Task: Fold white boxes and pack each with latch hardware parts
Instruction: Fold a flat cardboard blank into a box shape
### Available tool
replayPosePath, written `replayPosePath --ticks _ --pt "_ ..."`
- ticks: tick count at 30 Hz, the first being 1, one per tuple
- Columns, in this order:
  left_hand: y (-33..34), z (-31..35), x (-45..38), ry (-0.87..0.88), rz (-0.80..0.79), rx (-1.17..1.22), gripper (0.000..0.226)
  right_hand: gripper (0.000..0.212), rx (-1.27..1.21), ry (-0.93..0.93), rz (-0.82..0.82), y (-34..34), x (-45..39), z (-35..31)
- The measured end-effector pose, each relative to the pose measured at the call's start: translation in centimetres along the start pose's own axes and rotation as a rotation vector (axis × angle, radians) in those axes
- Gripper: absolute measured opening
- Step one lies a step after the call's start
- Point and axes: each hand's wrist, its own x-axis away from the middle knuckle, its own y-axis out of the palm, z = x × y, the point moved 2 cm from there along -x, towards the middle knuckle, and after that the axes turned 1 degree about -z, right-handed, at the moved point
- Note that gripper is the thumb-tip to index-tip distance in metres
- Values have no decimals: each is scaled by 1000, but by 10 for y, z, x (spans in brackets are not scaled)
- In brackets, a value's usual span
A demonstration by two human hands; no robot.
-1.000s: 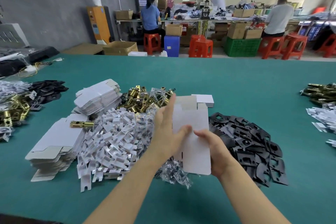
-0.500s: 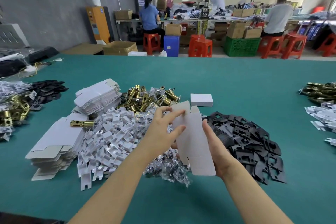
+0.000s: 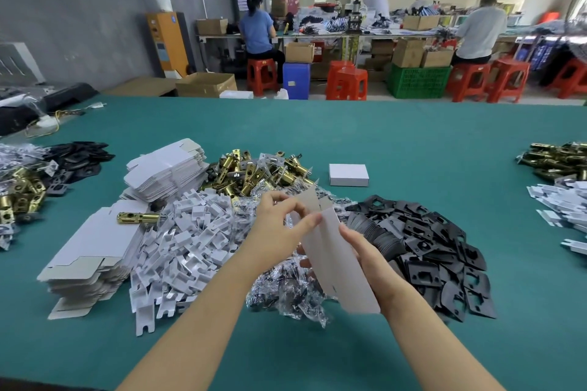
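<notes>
Both hands held the blank [image 3: 336, 260] at six o'clock, left hand [image 3: 279, 225] pinching its top flap, right hand [image 3: 365, 251] gripping its side: folding underway, squaring it open likely next.

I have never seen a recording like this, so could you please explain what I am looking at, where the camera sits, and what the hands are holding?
No machine is involved: a person works with bare hands, and the single camera is worn on their head, looking forward and down. The left hand and right hand both grip a flat white box blank, apparently opening it up to fold. On the green table lie stacks of flat box blanks, a heap of white inserts, brass latches, bagged small parts, black plates and one finished white box. Other workers sit at benches in the background.
</notes>
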Motion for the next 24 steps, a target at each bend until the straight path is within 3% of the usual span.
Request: replayPosePath --ticks 4,7,11,14,17,20,21,24 --pt "-1 -1 0 -37 31 -29 66 72 -7 8 -40 -1 0 2" --pt "0 -3 -1 -41 15 -20 51 78 26 24 -34 -2 -4 6" --pt "2 -3 1 -271 -137 332 39 75 35 6 -65 -2 -3 0" --pt "6 -5 -1 -260 -214 381 39 90 51 16 -79 2 -4 -7" --pt "4 0 0 -204 -287 301 59 98 68 2 -67 -1 -3 -8" --pt "2 -2 0 -149 -275 88 70 72 112 -47 -38 -4 -4 -11" --pt "2 -3 -1 -134 -266 46 71 65 162 -53 -17 -4 -5 -12" --pt "2 -5 0 -106 -293 -19 57 73 344 -71 12 -3 -8 -18"
